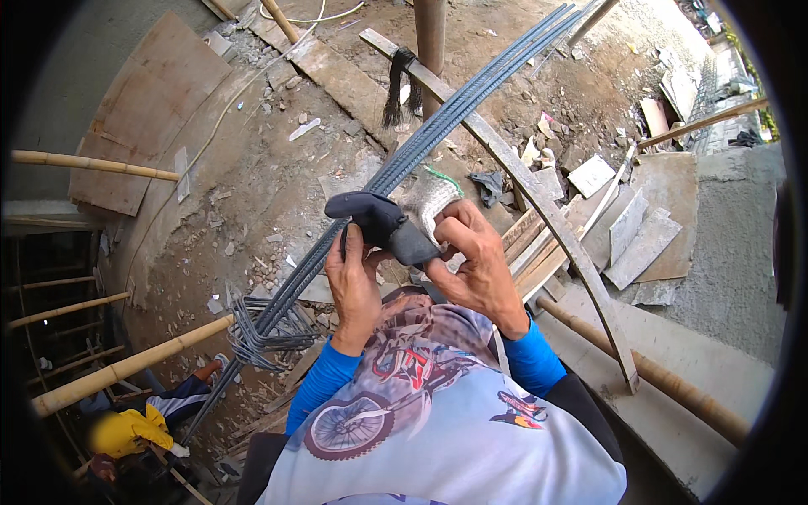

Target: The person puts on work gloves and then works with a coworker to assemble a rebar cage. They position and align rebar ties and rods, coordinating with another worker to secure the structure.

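Note:
Both my hands are at chest height, working on a work glove with a white knit cuff (431, 195), a green hem and a dark coated part (370, 210). My left hand (353, 282) pinches the dark part from below, fingers partly hidden behind it. Curled fingers of my right hand (473, 257) grip the glove near the lower edge of the white knit. Whether this is one glove or two together, I cannot tell. Just beyond the glove runs a long bundle of ribbed steel bars (438, 135), slanting from upper right to lower left.
Bent steel stirrups (268, 332) hang around the bars beside a bamboo pole (135, 366). A wooden plank (522, 172) crosses at right, with dark tie wire (398, 88) hanging from it. Boards and rubble lie below. A person in yellow (130, 433) is at lower left.

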`<action>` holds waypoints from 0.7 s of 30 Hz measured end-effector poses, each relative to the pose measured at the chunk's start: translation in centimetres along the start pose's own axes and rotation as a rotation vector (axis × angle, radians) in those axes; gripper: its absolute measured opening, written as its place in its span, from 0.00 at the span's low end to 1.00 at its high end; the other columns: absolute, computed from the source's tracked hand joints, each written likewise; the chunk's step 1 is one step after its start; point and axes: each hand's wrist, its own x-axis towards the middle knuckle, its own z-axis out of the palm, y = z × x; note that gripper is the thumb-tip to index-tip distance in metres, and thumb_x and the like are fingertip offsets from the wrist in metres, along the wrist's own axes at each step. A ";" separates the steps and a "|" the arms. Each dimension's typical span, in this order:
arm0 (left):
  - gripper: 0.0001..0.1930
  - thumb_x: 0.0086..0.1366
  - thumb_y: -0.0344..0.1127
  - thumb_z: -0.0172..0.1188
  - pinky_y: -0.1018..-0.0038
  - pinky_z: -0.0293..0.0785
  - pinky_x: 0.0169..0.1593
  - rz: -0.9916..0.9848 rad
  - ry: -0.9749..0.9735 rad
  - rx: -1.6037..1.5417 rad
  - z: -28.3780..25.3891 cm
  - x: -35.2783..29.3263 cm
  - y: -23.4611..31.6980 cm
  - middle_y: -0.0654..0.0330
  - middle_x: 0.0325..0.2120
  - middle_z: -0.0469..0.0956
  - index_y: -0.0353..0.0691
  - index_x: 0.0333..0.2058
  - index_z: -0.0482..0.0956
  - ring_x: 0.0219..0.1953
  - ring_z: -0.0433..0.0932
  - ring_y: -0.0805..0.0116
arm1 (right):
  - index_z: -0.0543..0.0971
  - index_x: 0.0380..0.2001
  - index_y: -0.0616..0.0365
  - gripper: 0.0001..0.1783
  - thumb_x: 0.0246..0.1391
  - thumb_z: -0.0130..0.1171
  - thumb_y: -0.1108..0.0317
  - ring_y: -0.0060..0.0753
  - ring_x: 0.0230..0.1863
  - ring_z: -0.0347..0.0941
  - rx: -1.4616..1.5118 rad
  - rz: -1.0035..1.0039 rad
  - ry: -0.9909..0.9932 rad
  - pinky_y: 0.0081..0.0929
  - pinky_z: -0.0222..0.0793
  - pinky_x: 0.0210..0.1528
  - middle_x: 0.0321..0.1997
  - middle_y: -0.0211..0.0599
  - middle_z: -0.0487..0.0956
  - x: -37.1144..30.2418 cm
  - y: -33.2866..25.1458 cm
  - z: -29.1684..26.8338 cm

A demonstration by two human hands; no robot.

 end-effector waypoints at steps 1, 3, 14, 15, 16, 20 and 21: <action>0.21 0.81 0.46 0.53 0.71 0.83 0.48 0.056 -0.001 -0.012 0.4 0.7 -0.2 0.58 0.50 0.82 0.36 0.60 0.75 0.49 0.83 0.69 | 0.75 0.32 0.64 0.12 0.41 0.62 0.76 0.51 0.39 0.75 -0.044 0.014 0.002 0.38 0.73 0.38 0.39 0.50 0.74 0.2 0.5 -0.3; 0.22 0.81 0.44 0.52 0.72 0.81 0.53 0.160 0.011 -0.031 0.9 0.8 -0.1 0.57 0.51 0.82 0.35 0.63 0.74 0.52 0.82 0.70 | 0.76 0.33 0.64 0.12 0.43 0.65 0.76 0.41 0.40 0.76 0.073 0.085 0.024 0.35 0.75 0.40 0.40 0.46 0.75 -0.6 0.7 -0.5; 0.25 0.82 0.47 0.48 0.71 0.79 0.55 0.221 -0.127 0.053 1.5 1.2 1.2 0.54 0.49 0.82 0.32 0.66 0.71 0.49 0.83 0.68 | 0.85 0.50 0.65 0.22 0.52 0.78 0.72 0.32 0.62 0.75 0.790 0.296 0.104 0.32 0.74 0.62 0.63 0.37 0.76 -4.3 2.2 0.2; 0.27 0.82 0.49 0.47 0.67 0.80 0.56 0.219 -0.134 0.117 1.1 1.6 1.3 0.52 0.50 0.82 0.32 0.67 0.69 0.50 0.83 0.64 | 0.85 0.51 0.66 0.22 0.53 0.77 0.72 0.30 0.58 0.76 0.821 0.371 0.125 0.29 0.76 0.57 0.62 0.36 0.77 -4.9 2.0 0.0; 0.30 0.82 0.51 0.46 0.63 0.81 0.57 0.219 -0.147 0.186 0.7 2.1 1.4 0.49 0.50 0.83 0.31 0.68 0.67 0.51 0.84 0.60 | 0.84 0.52 0.66 0.22 0.53 0.77 0.73 0.28 0.55 0.78 0.836 0.450 0.137 0.26 0.78 0.52 0.60 0.35 0.77 -5.5 1.9 -0.3; 0.35 0.79 0.55 0.48 0.48 0.80 0.60 -0.224 -0.515 -0.643 -1.8 4.5 2.6 0.44 0.47 0.83 0.33 0.72 0.58 0.52 0.84 0.47 | 0.83 0.44 0.65 0.13 0.57 0.72 0.73 0.21 0.40 0.77 0.529 0.542 0.308 0.22 0.76 0.31 0.46 0.32 0.79 -7.7 2.0 -1.7; 0.34 0.80 0.55 0.47 0.51 0.81 0.59 -0.268 -0.527 -0.643 -2.4 4.9 2.8 0.45 0.49 0.82 0.34 0.71 0.59 0.51 0.84 0.49 | 0.83 0.38 0.64 0.10 0.56 0.72 0.72 0.25 0.38 0.77 0.311 0.650 0.351 0.26 0.74 0.31 0.43 0.34 0.78 -8.3 2.1 -2.2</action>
